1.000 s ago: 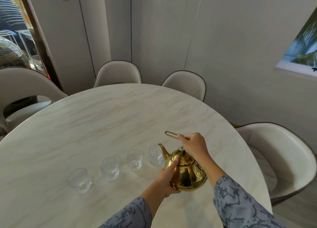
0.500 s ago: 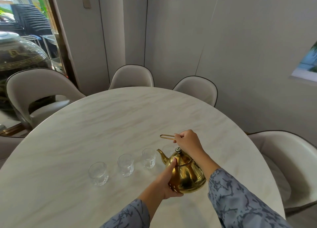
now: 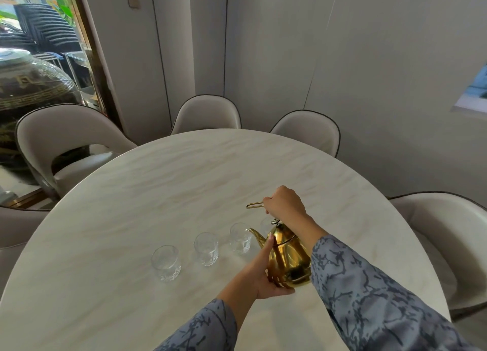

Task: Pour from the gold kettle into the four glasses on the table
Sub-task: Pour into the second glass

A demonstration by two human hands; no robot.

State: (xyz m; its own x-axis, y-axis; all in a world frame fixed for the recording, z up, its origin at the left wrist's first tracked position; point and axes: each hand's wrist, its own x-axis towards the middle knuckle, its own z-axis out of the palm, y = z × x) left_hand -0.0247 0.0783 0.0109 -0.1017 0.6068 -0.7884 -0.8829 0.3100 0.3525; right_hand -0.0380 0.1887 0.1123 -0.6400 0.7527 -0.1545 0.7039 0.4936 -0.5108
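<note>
The gold kettle (image 3: pixel 290 258) is held above the marble table (image 3: pixel 184 182), its spout pointing left over the rim of a clear glass (image 3: pixel 239 238). My right hand (image 3: pixel 284 204) grips the kettle's thin wire handle from above. My left hand (image 3: pixel 263 274) supports the kettle's lower left side, thumb up along the body. Two more clear glasses stand in a row to the left, one (image 3: pixel 206 249) in the middle and one (image 3: pixel 166 263) at the end. Another glass (image 3: pixel 264 225) is mostly hidden behind the kettle and my right hand.
Beige chairs ring the round table: one at the left (image 3: pixel 66 145), two at the far side (image 3: pixel 208 113) (image 3: pixel 308 130), one at the right (image 3: pixel 448 234). A large dark jar (image 3: pixel 29 87) stands beyond the left chair. Grey wall panels lie behind.
The kettle has shifted left, so its spout has gone from the rightmost glass to the one beside it. The view has turned, showing more of the left side of the room.
</note>
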